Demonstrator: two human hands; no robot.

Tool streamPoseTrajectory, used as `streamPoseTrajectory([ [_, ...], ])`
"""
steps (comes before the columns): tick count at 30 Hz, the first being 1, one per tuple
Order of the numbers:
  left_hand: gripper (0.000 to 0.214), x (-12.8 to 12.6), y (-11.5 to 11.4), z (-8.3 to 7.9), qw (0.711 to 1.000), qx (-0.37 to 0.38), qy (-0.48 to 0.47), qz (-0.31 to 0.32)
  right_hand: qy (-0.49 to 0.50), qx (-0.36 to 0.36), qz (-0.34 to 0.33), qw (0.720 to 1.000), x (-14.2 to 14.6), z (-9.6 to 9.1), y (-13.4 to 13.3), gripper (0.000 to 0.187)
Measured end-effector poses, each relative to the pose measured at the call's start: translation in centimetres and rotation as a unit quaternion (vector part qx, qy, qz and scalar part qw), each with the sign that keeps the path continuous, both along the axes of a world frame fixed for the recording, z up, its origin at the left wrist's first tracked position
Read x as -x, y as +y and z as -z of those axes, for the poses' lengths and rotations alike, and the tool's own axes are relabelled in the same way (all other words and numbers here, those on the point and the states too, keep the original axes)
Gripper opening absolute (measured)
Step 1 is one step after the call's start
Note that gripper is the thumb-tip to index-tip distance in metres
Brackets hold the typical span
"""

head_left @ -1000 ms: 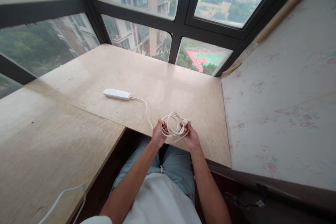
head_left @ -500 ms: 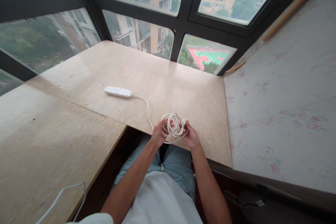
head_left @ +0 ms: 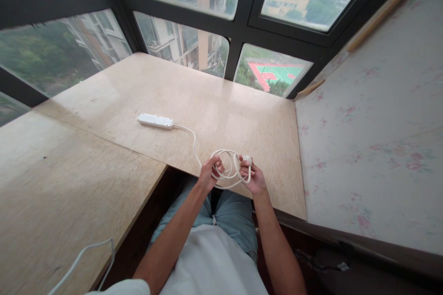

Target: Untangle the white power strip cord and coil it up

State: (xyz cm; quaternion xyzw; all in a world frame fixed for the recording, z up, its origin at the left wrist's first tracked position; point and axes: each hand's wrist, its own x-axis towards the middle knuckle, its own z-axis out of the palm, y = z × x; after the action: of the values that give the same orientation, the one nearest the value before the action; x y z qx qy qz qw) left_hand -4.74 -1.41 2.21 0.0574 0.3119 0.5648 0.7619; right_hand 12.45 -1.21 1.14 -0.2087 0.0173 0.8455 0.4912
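A white power strip [head_left: 155,120] lies on the beige stone counter [head_left: 221,106]. Its white cord [head_left: 194,144] runs toward me and ends in a coil [head_left: 229,169] held between both hands at the counter's near edge. My left hand [head_left: 209,174] is closed on the left side of the coil. My right hand [head_left: 252,176] is closed on the right side, with the white plug [head_left: 247,159] pinched at its fingertips.
Dark-framed windows [head_left: 238,27] line the far side of the counter. A second beige surface [head_left: 62,193] stretches at the left, with another white cable [head_left: 83,253] at its near edge. A floral-patterned surface [head_left: 374,124] borders the right. My lap is below the counter edge.
Both hands have turned the coil slightly. The plug now sits higher at my right fingertips. My left fingers have curled further round the loops. The power strip has not moved.
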Motion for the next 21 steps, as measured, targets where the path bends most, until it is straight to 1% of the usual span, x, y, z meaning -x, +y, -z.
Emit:
streamPoseTrajectory([
  [3, 0.032, 0.1, 0.0, 0.2, 1.0, -0.004, -0.004, -0.005, -0.005, -0.008, 0.003, 1.0, -0.1, -0.2, -0.1, 0.017],
  [6, 0.033, 0.1, 0.0, 0.3, 1.0, -0.002, -0.017, 0.001, -0.006, -0.01, 0.01, 1.0, -0.1, 0.1, -0.1, 0.016],
  [10, 0.033, -0.1, 0.0, 0.5, 0.999, 0.009, -0.049, 0.012, -0.013, 0.009, 0.017, 1.0, 0.0, 0.4, -0.1, 0.013],
  [14, 0.034, -0.3, 0.1, 0.3, 0.997, 0.024, -0.065, 0.025, -0.049, 0.002, 0.026, 0.998, 0.0, 0.5, -0.1, 0.011],
  [17, 0.03, -0.3, 0.2, 0.2, 0.995, 0.021, -0.096, 0.026, -0.083, -0.005, 0.022, 0.996, 0.0, 0.9, -0.2, 0.012],
  [21, 0.039, -0.1, 0.3, 0.4, 0.993, 0.028, -0.112, 0.021, -0.121, 0.0, 0.011, 0.993, 0.0, 1.3, -0.2, 0.016],
])
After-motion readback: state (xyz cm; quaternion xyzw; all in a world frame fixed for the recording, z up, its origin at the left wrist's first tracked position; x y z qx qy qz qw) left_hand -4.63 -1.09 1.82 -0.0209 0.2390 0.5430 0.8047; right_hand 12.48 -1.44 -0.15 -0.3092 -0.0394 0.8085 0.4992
